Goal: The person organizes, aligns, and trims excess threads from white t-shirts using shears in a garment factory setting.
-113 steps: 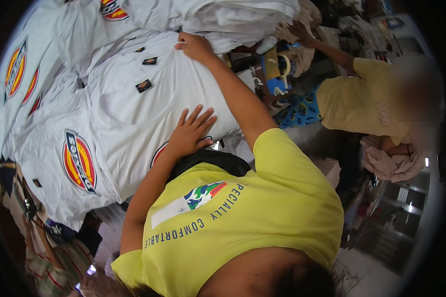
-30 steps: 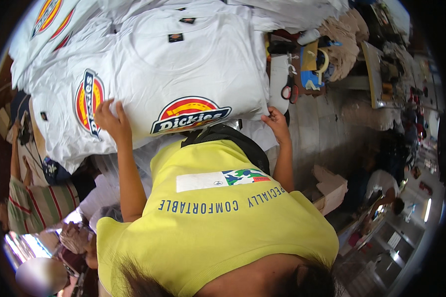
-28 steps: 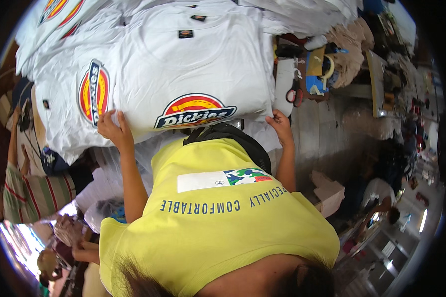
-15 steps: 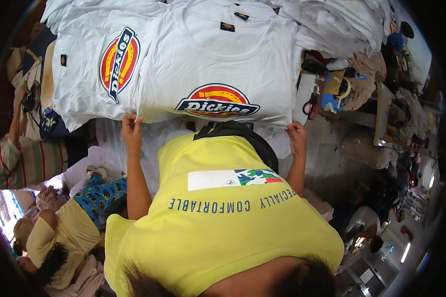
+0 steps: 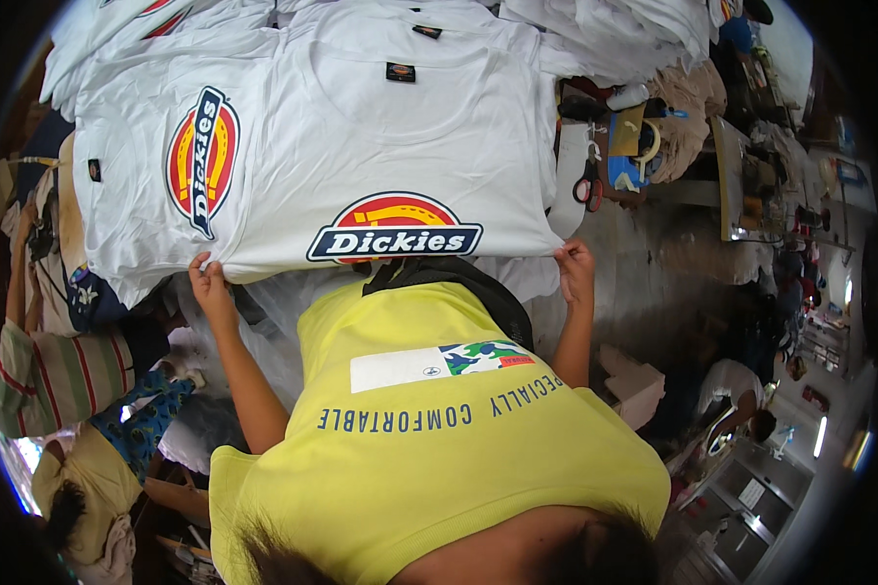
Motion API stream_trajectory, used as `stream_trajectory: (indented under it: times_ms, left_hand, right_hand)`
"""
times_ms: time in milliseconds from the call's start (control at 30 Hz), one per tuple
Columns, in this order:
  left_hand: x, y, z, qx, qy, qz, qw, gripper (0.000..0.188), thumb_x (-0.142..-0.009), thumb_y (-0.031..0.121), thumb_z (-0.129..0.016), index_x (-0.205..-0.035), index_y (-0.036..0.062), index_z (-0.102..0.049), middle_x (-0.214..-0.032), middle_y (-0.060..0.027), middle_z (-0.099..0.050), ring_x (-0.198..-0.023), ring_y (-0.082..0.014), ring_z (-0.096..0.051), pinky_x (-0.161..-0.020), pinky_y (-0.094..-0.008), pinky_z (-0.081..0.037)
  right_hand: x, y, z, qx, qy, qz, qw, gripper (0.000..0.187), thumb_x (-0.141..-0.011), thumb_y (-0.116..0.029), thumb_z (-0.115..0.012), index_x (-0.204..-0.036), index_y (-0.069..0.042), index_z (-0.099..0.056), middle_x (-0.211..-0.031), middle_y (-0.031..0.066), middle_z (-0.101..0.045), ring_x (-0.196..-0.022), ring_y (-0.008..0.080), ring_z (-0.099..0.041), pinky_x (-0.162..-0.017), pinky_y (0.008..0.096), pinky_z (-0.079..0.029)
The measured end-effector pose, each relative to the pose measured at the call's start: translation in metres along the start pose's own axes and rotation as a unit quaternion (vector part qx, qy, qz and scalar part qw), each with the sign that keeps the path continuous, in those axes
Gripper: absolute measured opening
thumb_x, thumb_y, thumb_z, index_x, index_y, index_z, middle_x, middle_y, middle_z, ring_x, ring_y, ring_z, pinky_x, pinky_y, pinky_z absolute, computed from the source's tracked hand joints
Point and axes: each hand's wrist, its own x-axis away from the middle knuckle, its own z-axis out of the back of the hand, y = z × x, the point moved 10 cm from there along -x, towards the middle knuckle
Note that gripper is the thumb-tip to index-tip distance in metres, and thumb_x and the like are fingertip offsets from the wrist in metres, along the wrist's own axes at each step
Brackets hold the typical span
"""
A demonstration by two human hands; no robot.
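A white T-shirt [image 5: 390, 161] lies front up before me, its neckline at the far end and a red, yellow and dark blue oval print near the edge closest to me. My left hand [image 5: 208, 283] pinches the near left end of that edge, thumb and fingertips closed on the fabric. At the near right corner, my right hand [image 5: 577, 268] grips the cloth between thumb and fingers. Between both hands the near edge is drawn fairly straight. Another white T-shirt [image 5: 132, 166] with a similar print, turned sideways, lies beside it on the left.
More white shirts [image 5: 624, 34] are heaped at the far side. To the right are scissors [image 5: 588, 185] with dark and red handles and a tape roll [image 5: 650, 141]. A person in a striped shirt [image 5: 63, 380] is at the left; another person [image 5: 737, 390] is at the lower right.
The view has shifted, so the shirts appear farther left and slightly lower. My left hand has moved left along the near edge. My right hand still holds its corner.
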Motion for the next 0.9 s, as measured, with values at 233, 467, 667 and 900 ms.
stream_trajectory:
  times_ms: [233,467,667,900]
  left_hand:
    - [-0.017,-0.039,0.0,-0.151,-0.059,-0.049,0.986,0.02,-0.089,0.013,-0.05,-0.109,0.0089,-0.046,-0.079,0.0043,-0.047,-0.063,-0.0012,-0.036,-0.053,-0.016,-0.026]
    - [-0.007,0.144,-0.057,0.155,-0.034,0.018,0.987,0.047,-0.091,0.021,-0.048,-0.132,0.01,-0.027,-0.09,-0.0061,-0.055,-0.077,-0.0135,-0.055,-0.073,-0.0258,-0.046]
    - [-0.013,0.185,-0.104,-0.063,-0.274,-0.084,0.956,0.084,-0.079,0.014,-0.065,-0.137,-0.0042,-0.008,-0.123,-0.0119,-0.045,-0.09,-0.0124,-0.053,-0.082,-0.0266,-0.042]
    - [0.039,0.282,-0.097,0.03,-0.309,-0.218,0.925,0.091,-0.072,0.004,-0.068,-0.139,-0.0007,-0.006,-0.13,-0.0146,-0.042,-0.089,-0.0158,-0.059,-0.084,-0.0271,-0.045]
  right_hand:
    - [-0.01,0.023,-0.021,0.235,-0.035,-0.069,0.969,0.019,-0.076,-0.002,-0.065,-0.092,0.0,-0.056,-0.086,0.0027,-0.055,-0.077,0.0097,-0.05,-0.068,0.0218,-0.04]
    - [-0.017,-0.105,-0.083,-0.023,-0.124,0.039,0.991,0.031,-0.076,-0.019,-0.069,-0.096,0.001,-0.056,-0.087,0.004,-0.059,-0.084,0.0119,-0.052,-0.078,0.0254,-0.041]
    - [-0.025,-0.154,-0.148,0.373,-0.223,0.038,0.9,0.063,-0.064,-0.031,-0.08,-0.11,0.0,-0.051,-0.098,0.0067,-0.059,-0.088,0.0156,-0.056,-0.081,0.0291,-0.045]
    - [0.002,-0.257,-0.173,0.044,-0.218,0.149,0.964,0.043,-0.068,-0.005,-0.071,-0.107,0.002,-0.052,-0.099,0.0062,-0.059,-0.087,0.0157,-0.058,-0.08,0.0289,-0.047]
